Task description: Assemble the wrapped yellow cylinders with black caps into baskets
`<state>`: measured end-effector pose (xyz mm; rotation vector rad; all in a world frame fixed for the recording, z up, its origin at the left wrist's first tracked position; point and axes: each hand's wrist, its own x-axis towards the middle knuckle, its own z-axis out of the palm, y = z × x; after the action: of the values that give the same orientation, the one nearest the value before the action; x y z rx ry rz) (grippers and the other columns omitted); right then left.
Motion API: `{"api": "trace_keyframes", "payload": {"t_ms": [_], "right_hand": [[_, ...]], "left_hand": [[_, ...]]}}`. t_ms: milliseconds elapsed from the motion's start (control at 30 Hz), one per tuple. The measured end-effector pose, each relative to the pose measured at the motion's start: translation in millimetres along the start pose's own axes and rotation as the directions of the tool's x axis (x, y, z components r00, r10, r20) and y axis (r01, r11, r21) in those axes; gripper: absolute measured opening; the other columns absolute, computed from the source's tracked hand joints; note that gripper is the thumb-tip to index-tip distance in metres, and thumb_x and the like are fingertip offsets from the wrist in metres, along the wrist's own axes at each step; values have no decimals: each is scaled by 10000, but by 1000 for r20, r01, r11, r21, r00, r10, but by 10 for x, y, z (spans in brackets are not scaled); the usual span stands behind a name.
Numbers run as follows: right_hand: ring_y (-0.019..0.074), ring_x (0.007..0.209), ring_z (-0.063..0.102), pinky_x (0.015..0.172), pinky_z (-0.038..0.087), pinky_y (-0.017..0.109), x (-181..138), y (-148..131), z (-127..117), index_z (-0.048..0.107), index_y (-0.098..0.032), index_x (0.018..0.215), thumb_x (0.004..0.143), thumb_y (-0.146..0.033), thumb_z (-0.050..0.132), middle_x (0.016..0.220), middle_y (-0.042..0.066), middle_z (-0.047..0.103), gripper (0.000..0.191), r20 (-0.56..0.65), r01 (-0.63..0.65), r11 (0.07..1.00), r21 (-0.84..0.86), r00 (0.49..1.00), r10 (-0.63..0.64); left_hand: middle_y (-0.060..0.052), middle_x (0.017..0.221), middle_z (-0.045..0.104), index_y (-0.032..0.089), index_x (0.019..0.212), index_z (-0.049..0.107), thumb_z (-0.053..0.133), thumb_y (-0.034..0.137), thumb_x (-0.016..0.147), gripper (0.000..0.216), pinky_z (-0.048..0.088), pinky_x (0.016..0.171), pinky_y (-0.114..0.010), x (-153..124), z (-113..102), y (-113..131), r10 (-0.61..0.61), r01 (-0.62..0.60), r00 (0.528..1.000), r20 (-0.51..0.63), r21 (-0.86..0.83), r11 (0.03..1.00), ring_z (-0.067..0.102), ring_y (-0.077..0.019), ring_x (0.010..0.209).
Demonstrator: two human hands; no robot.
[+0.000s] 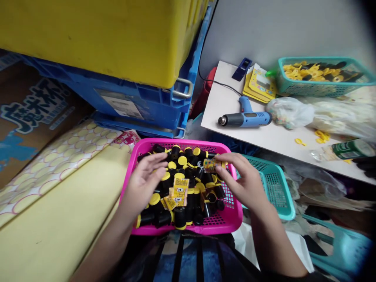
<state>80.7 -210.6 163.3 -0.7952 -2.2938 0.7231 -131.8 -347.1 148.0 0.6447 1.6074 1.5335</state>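
A pink plastic basket (232, 219) sits at my lap, filled with small black bottles (179, 216) that have yellow caps. Between the thumb and fingers of my right hand (242, 178) is a small bottle wrapped in a colourful yellow label (210, 165), held above the basket's right side. My left hand (148, 176) hovers over the left side, fingers apart, holding nothing. Several flat yellow printed labels (179, 192) lie on top of the bottles between my hands.
Stacked yellow (117, 35) and blue crates (138, 102) rise at the back left. On the white table (217, 98) are a blue heat gun (249, 119), yellow cards (260, 84) and a teal basket (320, 90) of yellow and black parts. Another teal basket (289, 199) stands right of the pink one.
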Motion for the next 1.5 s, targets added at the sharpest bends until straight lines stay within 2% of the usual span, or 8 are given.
{"api": "trace_keyframes", "payload": {"t_ms": [267,400,633,833,1033,1133,1367,1500], "right_hand": [[188,817,578,752,457,329,34,-48,559,713,-190,816,827,-344,732,806,39,680,156,424,-13,978,-208,900,102],[163,862,565,791,452,324,-7,-38,507,726,-214,969,924,-243,618,940,37,712,121,220,243,962,-128,952,-212],[164,922,548,787,481,302,-113,-106,402,685,-197,1001,870,-99,626,994,64,674,174,-125,557,817,-151,809,-574],[191,1052,575,910,466,377,-83,-215,505,640,-202,1109,977,-315,431,1089,87,614,272,27,48,963,266,998,-57],[119,766,574,735,473,256,28,-294,672,555,-169,774,784,-460,719,816,5,605,334,440,-546,528,650,838,323],[78,644,518,641,436,209,117,-345,651,491,-174,765,774,-405,727,726,-30,561,330,345,-509,404,760,843,413],[102,795,567,744,443,245,399,-487,437,653,-174,944,851,-194,583,883,19,637,119,398,-266,823,501,916,54],[84,735,561,693,465,223,343,-476,603,574,-185,1125,862,-276,609,855,3,601,281,399,-393,682,617,903,159]], "left_hand": [[-61,983,767,214,943,736,635,410,854,237,554,836,-321,50,-56,-36,76,-95,995,64,388,917,711,-216,895],[-37,727,742,188,907,721,641,426,834,261,534,587,-237,-5,-60,-7,-14,5,1000,24,338,941,666,-154,622],[33,670,713,185,1030,616,771,308,706,380,551,600,-191,-72,140,66,-167,179,960,224,-31,983,677,-112,601],[67,633,684,187,1008,609,789,241,689,370,534,588,-160,-61,150,-18,-110,116,990,91,-70,991,656,-85,575],[38,693,710,192,889,648,776,251,713,226,536,620,-167,-125,169,-73,-66,66,998,13,-51,997,669,-94,631],[12,696,714,184,750,647,763,266,728,143,535,601,-174,-152,159,-59,-76,75,994,75,20,997,674,-109,633],[23,791,701,207,965,663,819,242,685,322,545,714,-173,-17,107,77,68,-69,998,-7,-79,995,676,-106,770],[49,719,666,200,1045,638,822,258,698,398,521,679,-151,38,120,16,-14,5,999,-44,-191,982,644,-74,686]]}}
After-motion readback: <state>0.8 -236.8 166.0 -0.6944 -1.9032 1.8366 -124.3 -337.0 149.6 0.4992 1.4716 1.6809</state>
